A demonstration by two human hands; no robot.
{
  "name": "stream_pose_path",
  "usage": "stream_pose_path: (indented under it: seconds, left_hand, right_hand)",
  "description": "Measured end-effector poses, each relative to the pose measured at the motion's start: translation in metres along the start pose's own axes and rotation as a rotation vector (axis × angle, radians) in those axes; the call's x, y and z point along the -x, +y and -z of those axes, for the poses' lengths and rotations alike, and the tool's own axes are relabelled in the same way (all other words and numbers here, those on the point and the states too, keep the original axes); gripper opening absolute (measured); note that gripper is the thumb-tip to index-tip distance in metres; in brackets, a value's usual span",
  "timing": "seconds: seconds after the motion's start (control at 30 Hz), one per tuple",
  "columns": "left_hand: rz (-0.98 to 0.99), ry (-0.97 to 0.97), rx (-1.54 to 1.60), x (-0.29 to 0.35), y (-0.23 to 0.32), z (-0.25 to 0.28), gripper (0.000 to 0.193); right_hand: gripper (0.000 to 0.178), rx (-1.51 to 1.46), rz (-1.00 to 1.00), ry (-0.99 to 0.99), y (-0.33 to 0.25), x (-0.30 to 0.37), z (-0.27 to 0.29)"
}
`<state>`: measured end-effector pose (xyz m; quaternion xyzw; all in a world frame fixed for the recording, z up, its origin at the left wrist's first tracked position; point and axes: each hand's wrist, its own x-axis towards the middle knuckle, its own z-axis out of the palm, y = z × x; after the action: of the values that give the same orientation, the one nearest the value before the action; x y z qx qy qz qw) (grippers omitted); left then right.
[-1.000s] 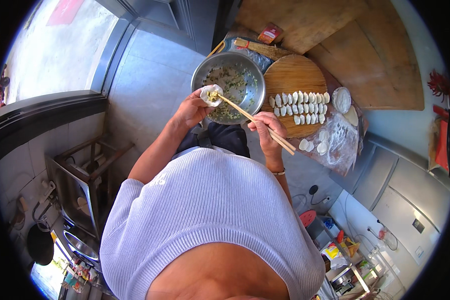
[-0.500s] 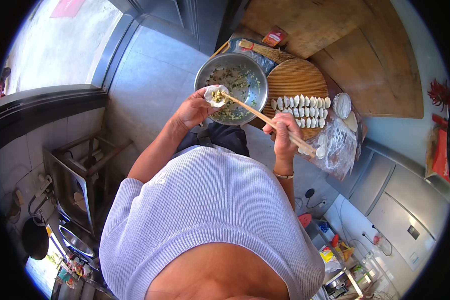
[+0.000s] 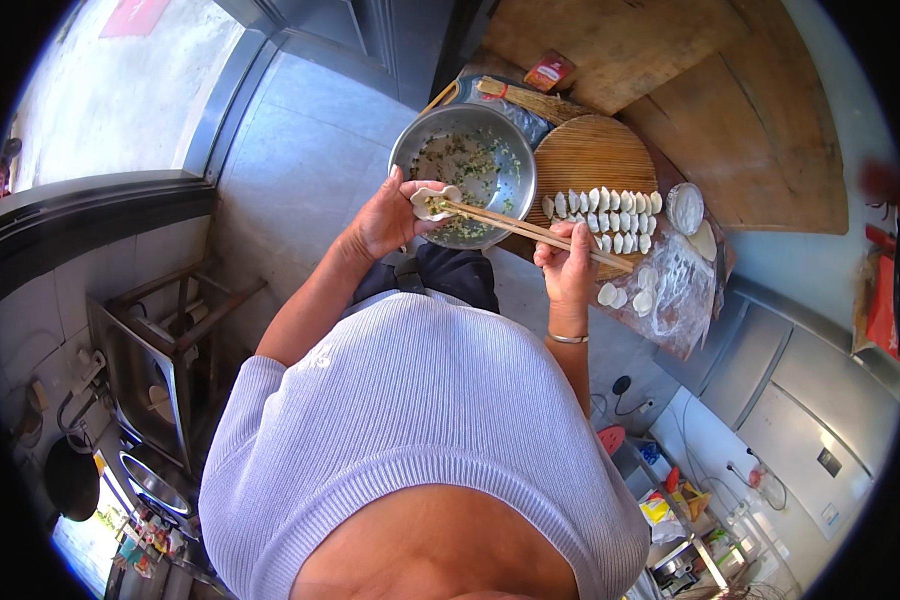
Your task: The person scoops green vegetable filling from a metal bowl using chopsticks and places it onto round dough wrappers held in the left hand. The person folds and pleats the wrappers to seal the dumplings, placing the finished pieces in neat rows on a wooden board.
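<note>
I note left hand (image 3: 383, 217) grip curled around dough wrapper (image 3: 433, 204) at steel bowl's (image 3: 519, 180) near-left side, right hand (image 3: 569, 268) clamped on chopsticks (image 3: 530, 231); dough probably light, soft, tearable, best cradled underneath.

Both forearms (image 3: 312, 300) extend forward, left hand (image 3: 388, 217) cupped and right hand (image 3: 569, 268) pinching.

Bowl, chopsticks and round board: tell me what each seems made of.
Bowl: metal, probably stainless steel, smooth and shiny, given its bright reflections. Chopsticks: likely wood or bamboo, being pale tan without metallic shine. Round board: perhaps plant stalks or wooden slats; parallel ridges show.
</note>
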<state>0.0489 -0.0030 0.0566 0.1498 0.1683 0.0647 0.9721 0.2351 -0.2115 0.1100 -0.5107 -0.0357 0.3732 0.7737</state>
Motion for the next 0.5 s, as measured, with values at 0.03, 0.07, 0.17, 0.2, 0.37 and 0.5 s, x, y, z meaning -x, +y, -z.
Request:
stream_pose_path:
  seconds: [0.03, 0.07, 0.17, 0.2, 0.37, 0.5]
  left_hand:
    - [-0.005, 0.005, -0.007, 0.000, 0.000, 0.001, 0.071]
    - [-0.010, 0.010, -0.015, 0.000, 0.000, 0.001, 0.072]
    - [-0.032, 0.051, -0.057, 0.000, 0.001, 0.001, 0.073]
    - [-0.043, 0.082, -0.076, 0.000, 0.000, 0.003, 0.073]
    - [-0.041, 0.114, -0.001, 0.002, 0.003, 0.002, 0.063]
    - [-0.131, 0.093, -0.144, 0.008, 0.002, -0.017, 0.039]
  right_hand:
    - [0.033, -0.029, -0.018, 0.012, -0.001, 0.000, 0.002]
    - [0.034, -0.066, -0.035, 0.027, -0.002, -0.001, 0.004]
    - [0.035, -0.140, -0.070, 0.086, -0.001, -0.003, 0.010]
    - [0.034, -0.156, -0.055, 0.103, 0.003, -0.005, 0.015]
    - [0.023, 0.288, 0.159, 0.165, 0.044, -0.015, 0.019]
    - [0.011, 1.170, 0.702, -0.176, 0.092, -0.021, 0.019]
